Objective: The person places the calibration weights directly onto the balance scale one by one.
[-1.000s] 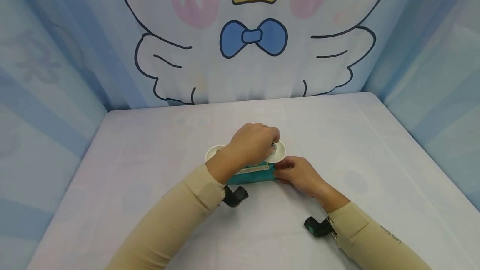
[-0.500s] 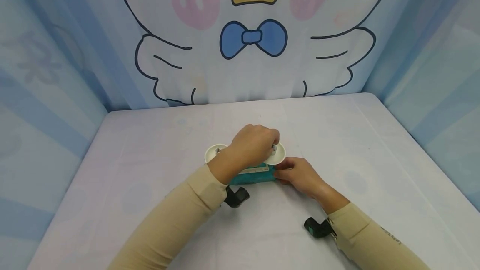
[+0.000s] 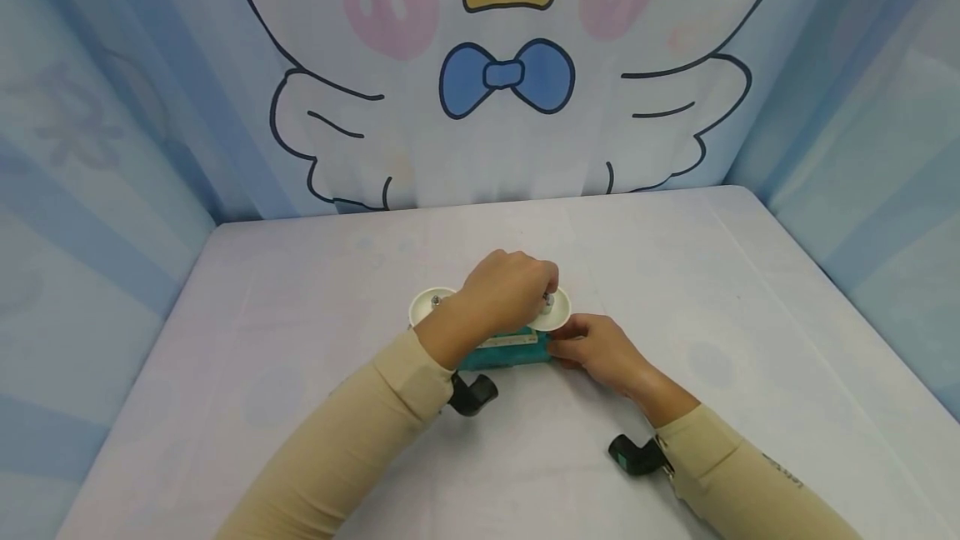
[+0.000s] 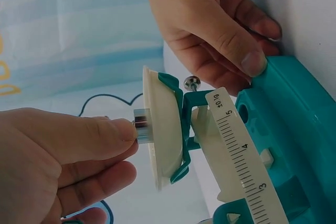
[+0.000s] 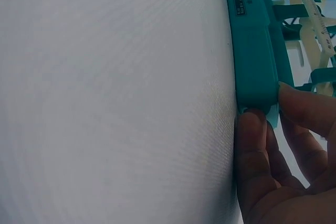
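Observation:
A teal balance scale (image 3: pixel 512 352) with a graduated white beam (image 4: pixel 239 156) and two white pans stands mid-table. My left hand (image 3: pixel 506 290) reaches across it to the right-hand pan (image 3: pixel 555 312). Thumb and fingers pinch a small shiny metal weight (image 4: pixel 142 126), its end right at the inside of that pan. At the base's right end, my right hand (image 3: pixel 600 348) grips the corner, thumb on one face and fingers on another, as the right wrist view shows. A small metal piece (image 3: pixel 435 301) sits in the left-hand pan (image 3: pixel 422 307), partly hidden behind my left wrist.
A pale cloth covers the table (image 3: pixel 300 290). Printed curtains enclose its back and sides, the back one bearing a blue bow (image 3: pixel 507 76). Black wrist cameras, one under the left sleeve (image 3: pixel 472 394) and one beside the right sleeve (image 3: pixel 633 455), hang close over the cloth.
Over the last second the left hand has shifted very slightly, still pinching the weight at the right-hand pan. The right hand keeps its hold on the base.

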The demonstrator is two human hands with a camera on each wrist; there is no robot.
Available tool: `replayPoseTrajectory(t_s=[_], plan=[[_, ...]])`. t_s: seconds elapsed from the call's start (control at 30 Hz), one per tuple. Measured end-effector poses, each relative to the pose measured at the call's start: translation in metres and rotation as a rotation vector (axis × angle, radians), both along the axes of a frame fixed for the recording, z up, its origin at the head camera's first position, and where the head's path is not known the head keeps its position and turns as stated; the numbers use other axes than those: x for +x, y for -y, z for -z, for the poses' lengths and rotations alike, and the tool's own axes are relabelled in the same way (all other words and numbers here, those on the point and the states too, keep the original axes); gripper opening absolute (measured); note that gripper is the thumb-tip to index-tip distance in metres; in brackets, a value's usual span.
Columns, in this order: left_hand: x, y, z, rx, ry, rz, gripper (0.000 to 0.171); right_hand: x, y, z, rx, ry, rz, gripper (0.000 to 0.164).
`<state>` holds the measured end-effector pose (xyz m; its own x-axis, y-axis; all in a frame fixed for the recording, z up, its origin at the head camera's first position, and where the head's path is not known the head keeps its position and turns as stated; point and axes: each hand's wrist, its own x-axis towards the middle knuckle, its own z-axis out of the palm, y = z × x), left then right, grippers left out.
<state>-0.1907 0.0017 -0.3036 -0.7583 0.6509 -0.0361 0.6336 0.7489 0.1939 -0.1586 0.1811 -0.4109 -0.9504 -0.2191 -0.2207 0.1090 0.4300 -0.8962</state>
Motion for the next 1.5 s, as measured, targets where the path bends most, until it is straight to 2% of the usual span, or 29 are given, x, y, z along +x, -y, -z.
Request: replayPoseTrajectory(t_s=[0.43,0.93,1.33,1.5], plan=[[-0.0003,0.0024,0.0003,0.003,-0.02,0.015,0.018,0.0001,0.0001,-0.0002,-0.02,0.005,-0.007,0.028],[-0.001,0.002,0.0002,-0.071,-0.025,0.028,0.02,-0.0005,-0.0002,-0.0002,-0.032,0.002,-0.006,0.028],[0.0002,0.0029,-0.001,-0.07,-0.041,0.021,0.016,-0.0029,-0.0011,0.0019,-0.062,0.038,-0.006,0.029],[0.0005,0.0042,-0.0024,-0.07,-0.024,-0.001,0.018,-0.0036,-0.0007,0.002,-0.054,0.057,-0.008,0.032]])
